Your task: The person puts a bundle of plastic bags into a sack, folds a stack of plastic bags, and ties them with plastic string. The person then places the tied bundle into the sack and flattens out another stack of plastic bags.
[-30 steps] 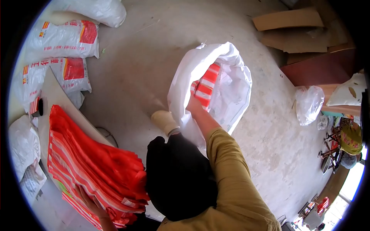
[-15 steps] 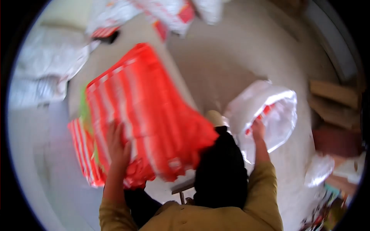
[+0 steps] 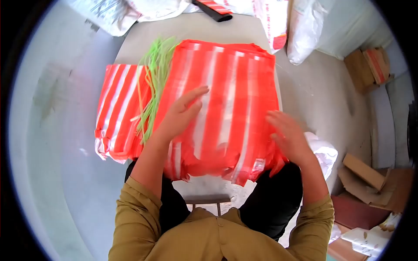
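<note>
A large stack of red and white striped plastic bags (image 3: 228, 100) lies on the board in front of me. Over its left part is my left hand (image 3: 180, 115), fingers apart and holding nothing. My right hand (image 3: 287, 132) is at the stack's right edge, fingers spread, with nothing in it. Green strips (image 3: 159, 78) lie along the stack's left side. Beyond them is a smaller striped stack (image 3: 117, 108). To the right, the white sack (image 3: 322, 152) is partly hidden behind my right arm.
The pale board (image 3: 143, 39) carries the stacks. A dark roll (image 3: 213, 11) lies at its far edge, near printed white sacks (image 3: 272, 21). Cardboard (image 3: 365, 178) and a dark red box (image 3: 359, 211) stand at the lower right. Another carton (image 3: 368, 69) is at the upper right.
My right hand has come out of the white sack, empty, and moved left to the large stack. The view has turned toward the board. My left hand remains over the stack.
</note>
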{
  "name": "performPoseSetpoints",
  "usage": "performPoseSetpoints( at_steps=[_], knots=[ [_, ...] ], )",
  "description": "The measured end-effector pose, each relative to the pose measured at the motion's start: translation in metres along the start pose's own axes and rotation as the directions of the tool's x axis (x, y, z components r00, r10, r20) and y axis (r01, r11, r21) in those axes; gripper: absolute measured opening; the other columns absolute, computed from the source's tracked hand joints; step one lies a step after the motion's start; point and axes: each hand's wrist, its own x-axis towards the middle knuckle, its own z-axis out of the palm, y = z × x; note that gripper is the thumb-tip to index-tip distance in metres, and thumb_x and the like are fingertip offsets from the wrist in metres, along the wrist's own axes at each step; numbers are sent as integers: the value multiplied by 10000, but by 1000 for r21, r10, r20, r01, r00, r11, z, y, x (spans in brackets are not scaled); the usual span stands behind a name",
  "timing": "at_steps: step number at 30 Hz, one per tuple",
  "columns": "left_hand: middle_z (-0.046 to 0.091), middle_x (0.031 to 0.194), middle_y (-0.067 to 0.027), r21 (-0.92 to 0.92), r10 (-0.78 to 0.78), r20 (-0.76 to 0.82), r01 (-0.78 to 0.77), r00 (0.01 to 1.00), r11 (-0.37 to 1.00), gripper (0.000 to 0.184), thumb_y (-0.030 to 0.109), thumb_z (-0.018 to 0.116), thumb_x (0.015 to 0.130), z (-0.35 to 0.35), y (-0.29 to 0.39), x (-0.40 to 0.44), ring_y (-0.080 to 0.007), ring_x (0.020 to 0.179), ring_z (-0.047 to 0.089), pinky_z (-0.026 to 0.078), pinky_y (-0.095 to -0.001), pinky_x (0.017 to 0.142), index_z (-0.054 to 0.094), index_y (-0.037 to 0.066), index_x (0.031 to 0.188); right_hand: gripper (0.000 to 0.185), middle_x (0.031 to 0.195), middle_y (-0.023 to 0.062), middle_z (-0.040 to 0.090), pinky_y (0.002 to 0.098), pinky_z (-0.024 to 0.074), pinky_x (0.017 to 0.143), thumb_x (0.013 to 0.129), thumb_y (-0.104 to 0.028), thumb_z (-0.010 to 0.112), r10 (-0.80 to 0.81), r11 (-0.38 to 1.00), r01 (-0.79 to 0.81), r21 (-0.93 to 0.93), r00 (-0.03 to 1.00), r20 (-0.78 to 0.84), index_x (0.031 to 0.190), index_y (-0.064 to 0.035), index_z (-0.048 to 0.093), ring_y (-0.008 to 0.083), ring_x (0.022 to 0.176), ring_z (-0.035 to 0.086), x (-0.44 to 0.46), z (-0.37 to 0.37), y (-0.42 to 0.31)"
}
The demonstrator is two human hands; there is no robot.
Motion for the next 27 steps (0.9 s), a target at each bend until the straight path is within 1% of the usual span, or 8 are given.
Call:
performPoseSetpoints(
  at_steps=[4, 7, 8, 11, 12, 18, 21, 27],
  knots=[
    [633, 1382, -94, -157, -21, -125, 1, 992, 988, 386, 198, 579, 1033, -35, 26, -10, -224, 1348, 527, 397, -360, 1123, 600, 44, 1386, 557, 1622, 127, 351, 514, 263, 1220, 946, -201, 647, -118, 965, 174, -194, 955, 271, 1480, -122, 508, 363, 1504, 295, 68, 43, -40],
    [638, 1371, -139, 208, -25, -75, 40, 997, 977, 389, 226, 590, 1018, -44, 17, -25, -280, 1367, 523, 393, -386, 1133, 617, 75, 1375, 552, 1642, 126, 315, 532, 202, 1237, 987, -293, 599, -54, 955, 112, -273, 976, 211, 1506, -142, 484, 374, 1516, 258, 98, 77, -12],
    [554, 1467, -175, 572, 90, 37, -95, 995, 815, 446, 285, 618, 985, -49, 2, -27, -342, 1430, 448, 353, -459, 1170, 606, 114, 1397, 544, 1637, 132, 327, 529, 200, 1237, 999, -311, 586, -26, 958, 80, -277, 981, 192, 1507, -146, 483, 378, 1515, 262, 106, 79, -7],
    [425, 1581, -171, 889, 14, 121, -114, 993, 443, 535, 352, 638, 953, -42, -22, -42, -365, 1489, 353, 297, -524, 1197, 573, 124, 1432, 540, 1628, 146, 342, 531, 199, 1235, 999, -312, 587, 69, 969, -30, -247, 987, 148, 1504, -146, 488, 378, 1512, 271, 113, 78, -15],
    [338, 1634, -140, 906, -63, 113, -76, 992, 415, 563, 334, 652, 952, -41, -18, -46, -357, 1514, 297, 288, -497, 1209, 525, 173, 1476, 531, 1603, 158, 382, 526, 205, 1231, 998, -315, 586, 34, 973, -17, -229, 997, 68, 1493, -143, 501, 377, 1497, 300, 109, 80, -18],
    [338, 1632, -159, 924, -174, 12, 56, 985, 380, 607, 367, 647, 955, -46, -9, -50, -358, 1507, 312, 278, -510, 1211, 471, 230, 1519, 409, 1470, 139, 534, 508, 306, 1186, 888, -144, 685, 36, 978, -55, -202, 995, -98, 1294, -115, 641, 371, 1406, 432, 82, 82, -49],
    [344, 1627, -164, 934, -180, -55, 114, 982, 338, 600, 375, 624, 969, -49, -10, -52, -362, 1498, 330, 282, -521, 1207, 456, 239, 1528, 291, 1405, 120, 584, 514, 395, 1118, 812, -35, 696, -260, 965, 260, 15, 961, 98, 1096, -94, 671, 375, 1354, 486, 68, 76, -75],
    [417, 1580, -178, 935, -99, -105, 133, 989, 330, 504, 323, 599, 990, -51, -12, -52, -359, 1469, 382, 301, -520, 1200, 535, 168, 1464, 251, 1289, 97, 652, 500, 467, 1025, 760, 14, 683, -372, 928, 372, 13, 928, 3, 993, -74, 651, 380, 1271, 547, 53, 100, -94]
  ],
)
